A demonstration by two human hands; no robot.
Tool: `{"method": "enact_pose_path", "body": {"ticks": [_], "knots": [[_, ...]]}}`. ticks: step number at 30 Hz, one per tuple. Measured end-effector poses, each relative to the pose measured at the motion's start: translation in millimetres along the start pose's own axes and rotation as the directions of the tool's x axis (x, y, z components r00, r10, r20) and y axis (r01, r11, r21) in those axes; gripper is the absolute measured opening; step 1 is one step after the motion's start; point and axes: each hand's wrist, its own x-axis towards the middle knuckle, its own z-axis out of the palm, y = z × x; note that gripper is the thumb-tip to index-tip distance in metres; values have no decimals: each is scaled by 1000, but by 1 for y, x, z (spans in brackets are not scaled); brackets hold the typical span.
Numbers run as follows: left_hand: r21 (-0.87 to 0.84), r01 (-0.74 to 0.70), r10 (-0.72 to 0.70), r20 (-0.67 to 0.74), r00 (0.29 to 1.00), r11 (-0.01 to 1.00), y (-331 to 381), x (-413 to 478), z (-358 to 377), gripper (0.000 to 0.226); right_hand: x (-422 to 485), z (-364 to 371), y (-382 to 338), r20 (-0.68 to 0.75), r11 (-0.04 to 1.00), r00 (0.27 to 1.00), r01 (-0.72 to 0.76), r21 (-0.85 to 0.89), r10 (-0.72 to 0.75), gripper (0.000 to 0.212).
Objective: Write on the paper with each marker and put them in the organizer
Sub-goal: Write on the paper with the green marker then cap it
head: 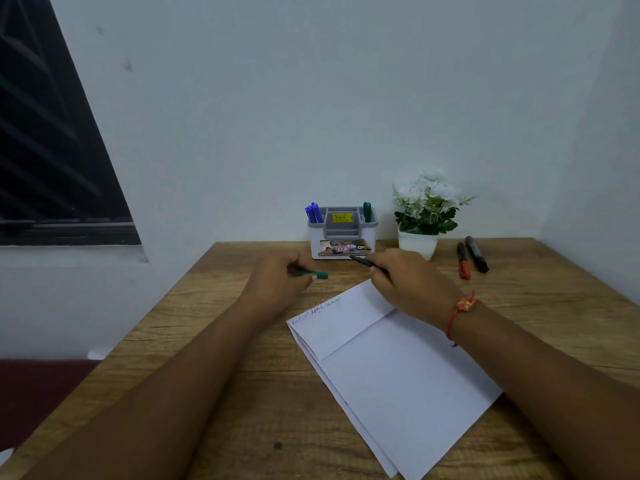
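Pinching a green cap (318,275) in the left hand (277,282), the person holds it apart from the dark marker (360,260) clamped in the fingers (379,268) of the right hand (408,285), probably so the two can be joined or parted above the table (214,341). Both lie between the paper (398,375), lettered along its far edge, and the organizer (318,237). Its front label shows "42"; the yellow sticker (342,217) is too small to read.

Red bracelet (463,304) by right hand (410,284).
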Motion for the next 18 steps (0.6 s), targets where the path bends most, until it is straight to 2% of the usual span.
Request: {"method": "enact_pose_path", "body": {"ticks": [4,6,10,15,18], "knots": [[197,-5,-10,77,997,980,-12,5,2,12,-4,2,-4,-18,997,1000,0,73,2,29],[209,4,-27,105,994,978,-15,6,1,15,-4,4,-3,-34,989,999,30,142,-26,20],[197,-6,-22,138,990,980,-18,7,2,22,-4,9,-5,1,960,1000,-5,279,5,25],[177,-17,-7,134,991,984,-19,6,2,20,-4,16,-3,74,957,996,-76,281,58,89],[200,-14,-13,130,991,980,-16,5,2,15,-4,17,-4,84,950,994,-86,299,64,111]]}}
